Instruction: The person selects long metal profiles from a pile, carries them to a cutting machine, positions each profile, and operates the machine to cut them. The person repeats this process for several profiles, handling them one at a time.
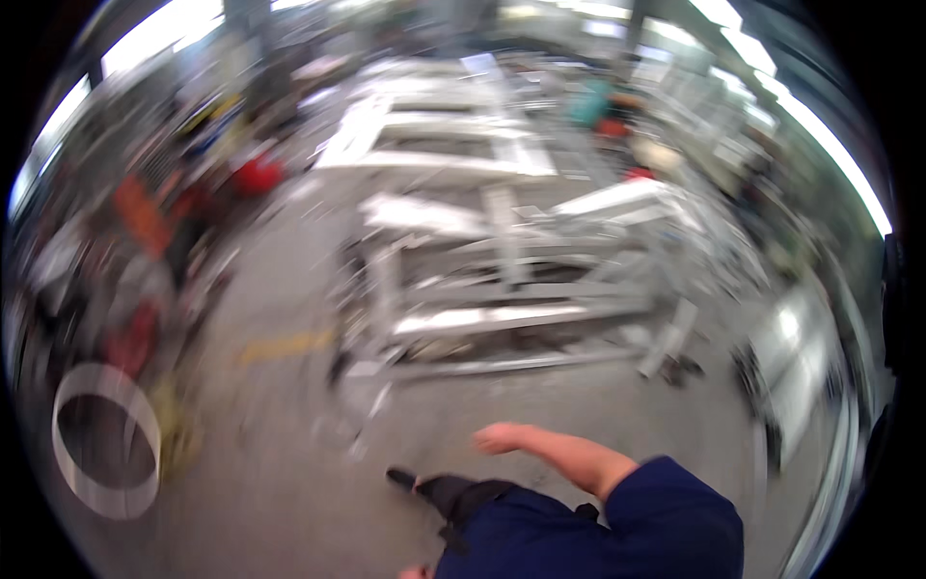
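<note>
My right hand (pixel 497 438) swings out in front of my body, over bare grey floor. Motion smears its fingers, and nothing plainly shows in it. At the lower edge only a sliver of my left hand (pixel 415 572) comes into view; its fingers are hidden. Neither hand appears to touch any object. Ahead of me lies a low stack of silvery metal frames and bars (pixel 521 314), the thing closest to my right hand. One dark shoe (pixel 401 478) shows below my dark trousers.
Farther off stands a large pale frame (pixel 434 159) with crossbars. A white ring-shaped object (pixel 106 441) is at the left, with blurred clutter and a red object (pixel 258 174) beyond. Pale panels (pixel 796 362) stand at the right. A yellow line (pixel 285 347) marks the floor.
</note>
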Tool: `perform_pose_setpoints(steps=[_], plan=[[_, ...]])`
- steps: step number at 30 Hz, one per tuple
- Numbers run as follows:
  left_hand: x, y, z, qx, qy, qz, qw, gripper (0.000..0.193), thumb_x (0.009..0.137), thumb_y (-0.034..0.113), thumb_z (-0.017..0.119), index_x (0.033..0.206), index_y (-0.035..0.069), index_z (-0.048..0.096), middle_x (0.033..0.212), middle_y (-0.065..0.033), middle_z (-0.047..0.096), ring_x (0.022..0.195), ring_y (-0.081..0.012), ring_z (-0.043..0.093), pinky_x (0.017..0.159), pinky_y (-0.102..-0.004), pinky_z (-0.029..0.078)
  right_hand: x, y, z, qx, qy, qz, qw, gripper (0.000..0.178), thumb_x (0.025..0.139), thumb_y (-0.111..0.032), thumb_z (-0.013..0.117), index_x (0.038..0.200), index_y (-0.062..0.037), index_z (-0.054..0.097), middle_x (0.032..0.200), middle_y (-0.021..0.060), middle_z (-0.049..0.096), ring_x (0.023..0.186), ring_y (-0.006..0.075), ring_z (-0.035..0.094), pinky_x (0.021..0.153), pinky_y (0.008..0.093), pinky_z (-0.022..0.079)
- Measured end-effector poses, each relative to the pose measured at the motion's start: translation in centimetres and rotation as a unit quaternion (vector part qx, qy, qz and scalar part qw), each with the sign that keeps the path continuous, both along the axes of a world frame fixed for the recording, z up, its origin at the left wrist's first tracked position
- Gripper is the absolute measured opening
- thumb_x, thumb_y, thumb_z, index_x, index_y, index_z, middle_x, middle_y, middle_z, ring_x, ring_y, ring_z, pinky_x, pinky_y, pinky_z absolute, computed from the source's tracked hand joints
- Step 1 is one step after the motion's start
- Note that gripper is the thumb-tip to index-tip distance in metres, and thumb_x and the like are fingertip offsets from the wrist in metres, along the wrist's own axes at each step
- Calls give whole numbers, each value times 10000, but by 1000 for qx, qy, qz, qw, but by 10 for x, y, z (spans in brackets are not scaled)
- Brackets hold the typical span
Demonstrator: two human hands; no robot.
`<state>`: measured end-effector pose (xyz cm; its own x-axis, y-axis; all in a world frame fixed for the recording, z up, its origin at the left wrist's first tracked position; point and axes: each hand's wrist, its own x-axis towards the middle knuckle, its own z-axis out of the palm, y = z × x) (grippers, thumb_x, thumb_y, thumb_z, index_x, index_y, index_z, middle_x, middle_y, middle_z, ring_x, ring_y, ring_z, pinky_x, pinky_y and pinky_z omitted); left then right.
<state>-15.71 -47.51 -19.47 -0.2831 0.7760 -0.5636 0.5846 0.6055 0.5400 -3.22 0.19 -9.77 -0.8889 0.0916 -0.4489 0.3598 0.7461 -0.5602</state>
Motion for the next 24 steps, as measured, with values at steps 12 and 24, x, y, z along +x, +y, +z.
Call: perform_pose_setpoints(steps=[12, 24], plan=[[-104, -116, 126, -203, -40, 436, 876, 304, 871, 268, 483, 1027, 100, 682, 1003, -192, 677, 960, -389, 636, 830, -487, 514, -211, -70, -89, -29, -388, -76, 918, 605, 883, -571, 465, 1061, -32, 675, 862, 201, 678, 759, 315, 685, 644, 428, 570], [-288, -206, 58, -106, 46, 700, 705, 261, 881, 247, 493, 959, 73, 671, 927, -217, 672, 849, -405, 651, 777, -506, 524, -818, -247, -63, 78, 96, 98, 987, 521, 911, -493, 467, 913, -21, 687, 655, 131, 621, 574, 268, 633, 593, 396, 516]])
